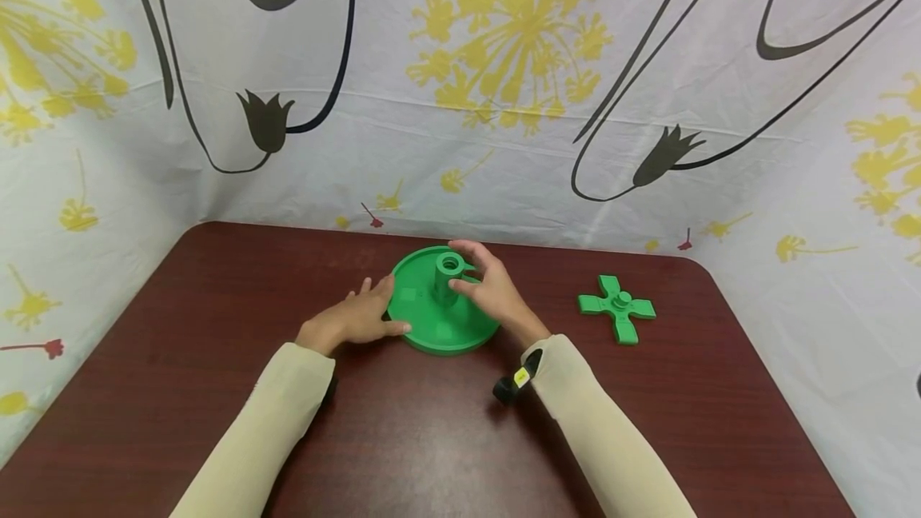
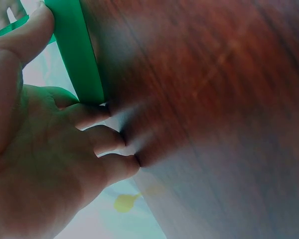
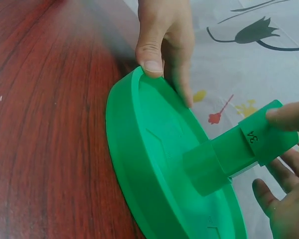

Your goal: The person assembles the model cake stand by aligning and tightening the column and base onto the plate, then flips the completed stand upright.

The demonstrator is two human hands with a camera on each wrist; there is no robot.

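A round green disc (image 1: pixel 439 330) with a raised rim lies on the table, and a hollow green post (image 1: pixel 448 282) stands up from its middle. My left hand (image 1: pixel 360 316) is at the disc's left side, its thumb over the rim and its fingers spread; in the left wrist view, several fingertips of that hand (image 2: pixel 55 144) meet the table. The right wrist view shows the post's upper part (image 3: pixel 266 134), marked 3A, gripped near its top by my right hand (image 3: pixel 294 199), thumb on one side and fingers around the other. That hand (image 1: pixel 492 290) reaches in from the right.
A green cross-shaped piece (image 1: pixel 620 306) with a round stub at its centre lies on the table right of the disc. The dark red-brown table (image 1: pixel 432 438) meets a white cloth (image 1: pixel 403 150) printed with flowers behind and at both sides.
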